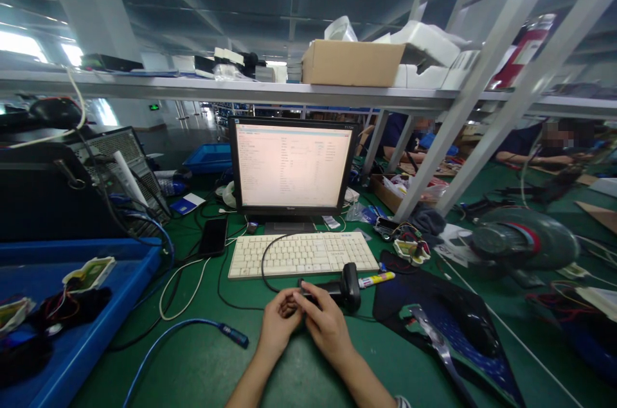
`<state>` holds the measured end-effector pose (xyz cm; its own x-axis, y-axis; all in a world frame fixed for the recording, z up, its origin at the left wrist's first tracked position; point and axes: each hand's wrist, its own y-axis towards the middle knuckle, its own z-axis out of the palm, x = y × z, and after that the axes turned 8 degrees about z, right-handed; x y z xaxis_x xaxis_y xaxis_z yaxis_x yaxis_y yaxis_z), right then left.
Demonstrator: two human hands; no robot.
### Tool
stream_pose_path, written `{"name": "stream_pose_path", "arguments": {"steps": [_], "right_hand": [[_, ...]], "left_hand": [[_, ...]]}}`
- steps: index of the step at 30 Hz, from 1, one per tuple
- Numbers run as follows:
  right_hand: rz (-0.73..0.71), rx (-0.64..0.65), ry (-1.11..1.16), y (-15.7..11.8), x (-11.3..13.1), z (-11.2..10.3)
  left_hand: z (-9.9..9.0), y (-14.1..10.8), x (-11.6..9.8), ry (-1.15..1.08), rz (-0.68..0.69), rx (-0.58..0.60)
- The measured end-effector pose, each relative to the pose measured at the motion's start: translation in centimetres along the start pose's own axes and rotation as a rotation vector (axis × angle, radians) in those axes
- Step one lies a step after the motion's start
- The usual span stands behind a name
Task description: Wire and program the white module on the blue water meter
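Note:
My left hand [278, 324] and my right hand [328, 324] meet fingertip to fingertip on the green table, just in front of a white keyboard [301, 255]. The fingers of both are curled together, and whatever lies between them is too small or hidden to make out. Right behind my right hand lies a black handheld scanner [351, 289], its handle partly covered by my fingers. A yellow and white marker [377, 279] sits to its right. Left of my left hand is the plug end of a blue USB cable [234, 335].
A lit monitor [294, 167] stands behind the keyboard. At left are a blue tray [120, 266] with wired parts and a black phone [213, 237]. A dark blue shell [448, 324] lies at right. A shelf [270, 92] spans above; people sit beyond.

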<state>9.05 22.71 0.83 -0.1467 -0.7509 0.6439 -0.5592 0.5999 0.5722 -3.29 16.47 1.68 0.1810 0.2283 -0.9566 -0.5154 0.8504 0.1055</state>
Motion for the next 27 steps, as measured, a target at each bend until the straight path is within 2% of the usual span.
{"name": "stream_pose_path", "arguments": {"steps": [4,11,15,20,27], "right_hand": [[0.0,-0.019,-0.021,0.3,0.0,0.0],[0.15,-0.085,0.086,0.2,0.0,-0.3],[0.311,-0.124,0.177,0.1,-0.3,-0.3],[0.546,-0.146,0.346,0.1,-0.4,0.0],[0.848,-0.069,0.751,0.8,0.0,0.3]], "left_hand": [[0.0,-0.1,0.0,0.029,0.005,0.051],[-0.1,-0.5,-0.4,0.032,0.038,0.14],[-0.1,-0.9,-0.3,0.067,0.092,0.172],[-0.3,-1.2,0.0,0.237,0.189,0.198],[-0.6,-1.5,0.3,0.47,0.359,0.259]]}}
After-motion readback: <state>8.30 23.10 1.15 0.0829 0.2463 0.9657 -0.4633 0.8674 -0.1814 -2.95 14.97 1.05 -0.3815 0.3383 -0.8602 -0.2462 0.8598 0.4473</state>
